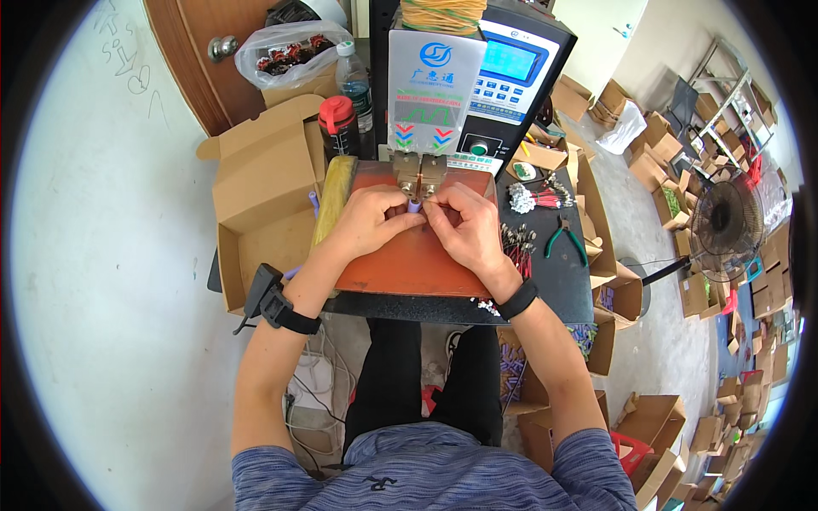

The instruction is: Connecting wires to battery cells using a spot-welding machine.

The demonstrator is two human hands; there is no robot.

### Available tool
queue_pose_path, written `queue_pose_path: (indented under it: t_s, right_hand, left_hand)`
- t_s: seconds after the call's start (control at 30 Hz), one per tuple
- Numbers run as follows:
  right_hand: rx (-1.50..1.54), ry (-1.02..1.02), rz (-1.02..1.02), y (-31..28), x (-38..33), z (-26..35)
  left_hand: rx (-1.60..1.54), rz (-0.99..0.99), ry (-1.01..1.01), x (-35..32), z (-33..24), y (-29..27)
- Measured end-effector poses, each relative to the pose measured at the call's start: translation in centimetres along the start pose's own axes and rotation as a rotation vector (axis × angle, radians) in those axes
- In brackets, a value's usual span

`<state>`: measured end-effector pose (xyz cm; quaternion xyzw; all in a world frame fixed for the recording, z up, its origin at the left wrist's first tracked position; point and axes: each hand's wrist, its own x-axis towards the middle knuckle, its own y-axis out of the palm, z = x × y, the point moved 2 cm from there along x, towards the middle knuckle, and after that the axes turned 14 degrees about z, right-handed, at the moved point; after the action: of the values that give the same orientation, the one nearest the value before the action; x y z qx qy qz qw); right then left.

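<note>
Under the metal electrode tips (419, 175) of a bench-top spot welder (436, 94) is a small purple cylindrical cell (414, 206), only partly visible. My left hand (375, 220) is closed on the cell from the left, thumb along its near side. From the right, my right hand (464, 226) pinches close beside the tips; whatever is between its fingertips is too small or hidden to name. Both hands rest over an orange-brown mat (392, 277) on the black table.
Left stand an open cardboard box (264, 230), a yellow wrapped bundle (336, 200) and a red-lidded bottle (338, 128). Right lie leads with white ends (537, 198), dark-tipped leads (517, 243) and green-handled pliers (566, 242). A fan (727, 223) and cardboard boxes stand beyond.
</note>
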<state>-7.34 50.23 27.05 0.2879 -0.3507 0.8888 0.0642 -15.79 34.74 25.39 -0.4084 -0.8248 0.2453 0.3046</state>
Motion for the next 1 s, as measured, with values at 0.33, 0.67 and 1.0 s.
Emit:
queue_pose_path:
  t_s: [0.33, 0.67, 1.0]
  right_hand:
    - [0.000, 0.018, 0.008, -0.4, -0.2, 0.3]
    - [-0.007, -0.048, 0.014, 0.4, 0.1, -0.8]
    - [0.084, 0.101, 0.035, 1.0, -0.6, -1.3]
  left_hand:
    - [0.022, 0.006, -0.006, 0.1, -0.3, 0.2]
    - [0.111, 0.018, 0.121, -0.6, -0.4, -0.6]
    - [0.249, 0.339, -0.349, -14.2, 3.3, -9.8]
